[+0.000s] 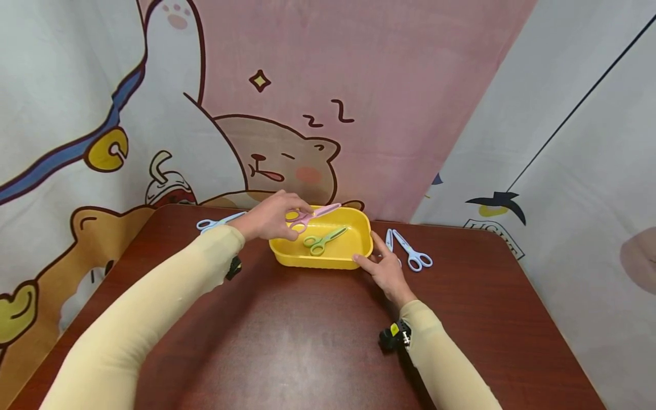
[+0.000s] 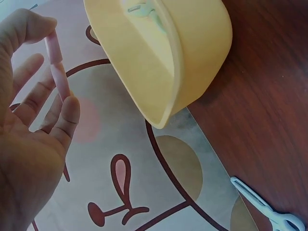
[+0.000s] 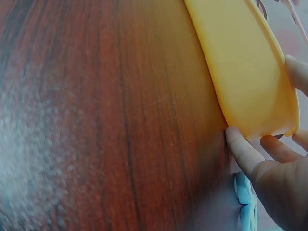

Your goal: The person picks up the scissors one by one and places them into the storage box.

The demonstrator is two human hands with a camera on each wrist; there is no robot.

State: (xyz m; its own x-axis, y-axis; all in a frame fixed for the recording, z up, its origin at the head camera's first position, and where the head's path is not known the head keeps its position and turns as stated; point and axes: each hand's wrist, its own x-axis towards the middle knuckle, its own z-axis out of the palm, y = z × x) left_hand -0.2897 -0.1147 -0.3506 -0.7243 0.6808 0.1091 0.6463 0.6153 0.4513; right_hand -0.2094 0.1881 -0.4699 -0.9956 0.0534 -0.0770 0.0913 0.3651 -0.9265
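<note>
Over the left part of a yellow plastic bin (image 1: 312,262), my left hand (image 1: 277,216) pinches pink scissors (image 1: 324,210) by the handle loops, blades toward the right. The left wrist view shows the handle (image 2: 58,79) between thumb and fingertips, above the rim. Green scissors (image 1: 333,234) lie inside the bin. At the bin's right end, my right hand (image 1: 386,273) holds the corner, thumb at the front rim and fingers along the side. In the right wrist view a fingertip (image 3: 233,132) touches the bin's lower edge.
Blue scissors (image 1: 417,259) lie right of the bin, beside another blue pair (image 1: 389,239) partly hidden by my right hand. More blue scissors (image 1: 207,224) lie at the table's back left. A printed cloth (image 1: 389,85) hangs behind the brown table (image 1: 292,336).
</note>
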